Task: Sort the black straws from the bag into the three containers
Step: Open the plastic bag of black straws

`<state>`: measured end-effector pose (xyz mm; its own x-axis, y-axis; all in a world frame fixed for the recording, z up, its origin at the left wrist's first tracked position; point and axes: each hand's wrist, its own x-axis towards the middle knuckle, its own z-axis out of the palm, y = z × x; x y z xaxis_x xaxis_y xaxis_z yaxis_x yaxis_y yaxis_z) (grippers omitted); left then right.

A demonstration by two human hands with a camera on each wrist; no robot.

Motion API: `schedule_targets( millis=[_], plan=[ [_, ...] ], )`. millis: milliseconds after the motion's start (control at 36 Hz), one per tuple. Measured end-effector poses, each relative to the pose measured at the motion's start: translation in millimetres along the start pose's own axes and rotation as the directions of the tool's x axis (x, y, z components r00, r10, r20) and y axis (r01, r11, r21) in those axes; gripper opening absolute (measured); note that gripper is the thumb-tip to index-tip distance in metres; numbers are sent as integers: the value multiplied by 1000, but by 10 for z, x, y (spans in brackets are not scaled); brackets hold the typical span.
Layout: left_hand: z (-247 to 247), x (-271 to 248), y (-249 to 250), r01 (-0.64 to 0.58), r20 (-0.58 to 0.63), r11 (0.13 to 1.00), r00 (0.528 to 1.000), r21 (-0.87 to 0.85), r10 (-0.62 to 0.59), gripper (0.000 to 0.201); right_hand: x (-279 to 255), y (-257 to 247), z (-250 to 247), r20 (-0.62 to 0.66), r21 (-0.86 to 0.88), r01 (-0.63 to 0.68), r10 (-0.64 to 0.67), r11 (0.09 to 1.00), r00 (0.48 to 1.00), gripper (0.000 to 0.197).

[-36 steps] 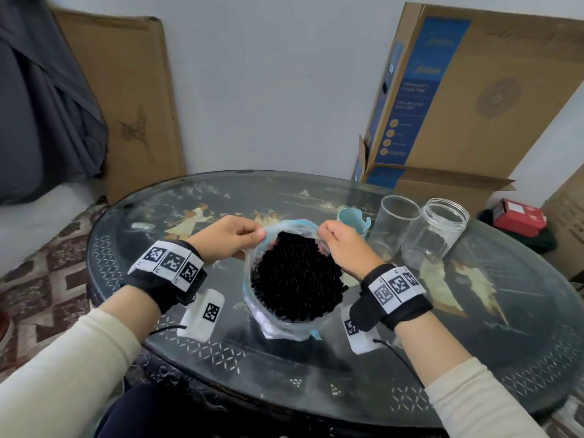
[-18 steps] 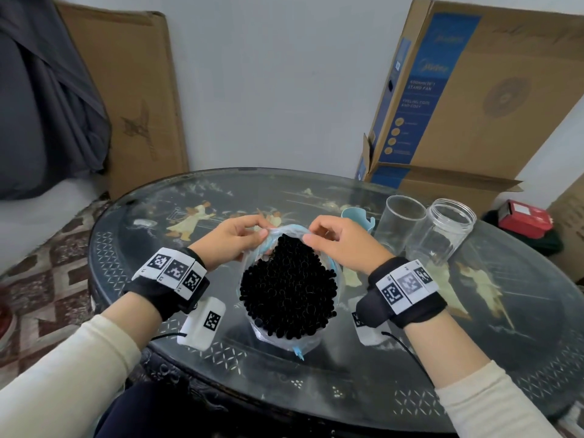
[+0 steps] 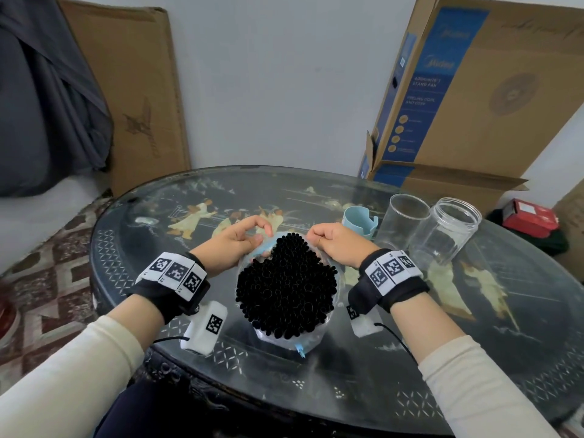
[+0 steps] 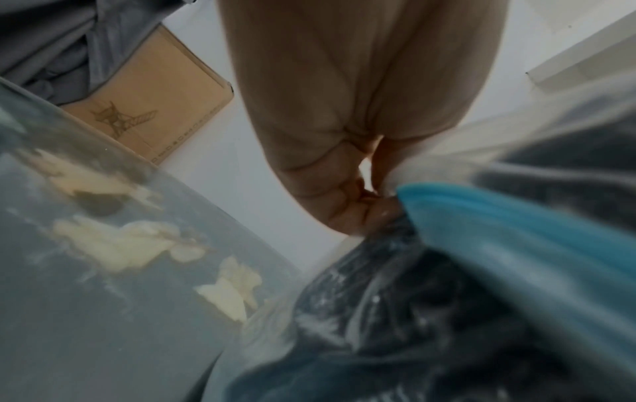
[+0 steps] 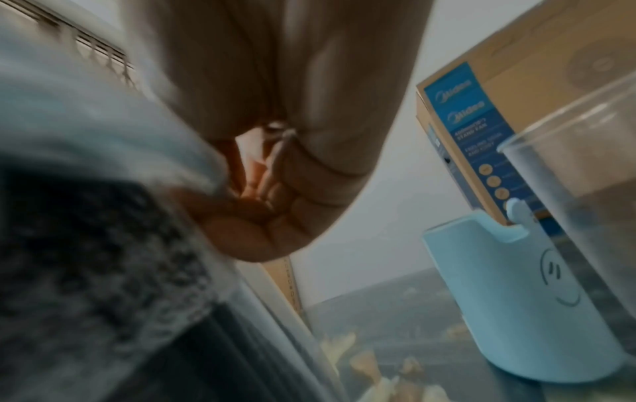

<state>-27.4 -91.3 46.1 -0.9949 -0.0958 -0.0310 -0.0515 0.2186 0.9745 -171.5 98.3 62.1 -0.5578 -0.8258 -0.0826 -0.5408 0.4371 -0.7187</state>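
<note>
A clear plastic bag (image 3: 286, 341) with a blue zip strip stands on the glass table, packed with black straws (image 3: 286, 289) whose ends face up. My left hand (image 3: 243, 243) pinches the bag's rim on the left; the left wrist view shows its fingers (image 4: 361, 195) on the blue strip (image 4: 499, 231). My right hand (image 3: 328, 245) pinches the rim on the right, with its curled fingers (image 5: 261, 217) against the bag (image 5: 103, 168). To the right stand a light blue cup (image 3: 358, 221), a clear glass (image 3: 404, 222) and a clear jar (image 3: 448, 230).
The oval glass-topped table (image 3: 474, 352) has a dark painted surface. A large fan carton (image 3: 474, 99) leans on the wall behind the containers, flat cardboard (image 3: 132, 90) at back left. A red box (image 3: 526, 216) lies off the table's right side.
The bag's mouth has narrowed as both hands drew closer together at its far rim. The bag has tipped more upright toward me, and the view has shifted slightly.
</note>
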Motion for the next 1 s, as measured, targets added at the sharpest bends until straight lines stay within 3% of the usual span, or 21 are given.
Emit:
schedule_targets(
  millis=[83, 194, 278, 417, 556, 639, 722, 778, 861, 1000],
  plan=[
    [-1, 29, -43, 3, -58, 997, 998, 71, 1, 24, -63, 53, -17, -61, 27, -1, 2, 1000, 998, 20],
    [-49, 0, -68, 57, -167, 997, 985, 53, -47, 24, -272, 97, -65, -79, 109, -31, 40, 994, 996, 23],
    [-94, -35, -66, 81, -145, 995, 985, -57, -89, 36, -440, 126, -52, -64, 162, -58, 69, 985, 996, 24],
    [-90, -175, -91, 164, -142, 984, 978, 64, -154, 44, -590, 156, 105, -13, 327, -88, 98, 941, 995, 26],
    [-28, -272, -144, 258, -141, 966, 957, 20, -253, 42, -587, 119, 255, -129, 347, -28, 77, 938, 989, 23],
    [36, -284, -86, 198, -185, 979, 962, -43, -203, 34, -580, 86, 283, -226, 297, 1, 69, 955, 972, 13],
    [80, -242, -25, 94, -299, 988, 946, -123, -127, 16, -597, 29, 262, -290, 362, 53, 58, 931, 955, 5],
    [110, -212, 18, 38, -371, 983, 923, -182, -104, 8, -637, -20, 225, -336, 367, 86, 46, 926, 941, 12],
    [136, -181, 22, 12, -415, 942, 896, -335, -158, 12, -695, -22, 184, -360, 305, 95, 23, 948, 933, 30],
    [263, -272, -68, -17, -282, 875, 949, -484, -138, 23, -771, 60, 253, -304, 323, 87, 16, 942, 953, 56]
  ],
)
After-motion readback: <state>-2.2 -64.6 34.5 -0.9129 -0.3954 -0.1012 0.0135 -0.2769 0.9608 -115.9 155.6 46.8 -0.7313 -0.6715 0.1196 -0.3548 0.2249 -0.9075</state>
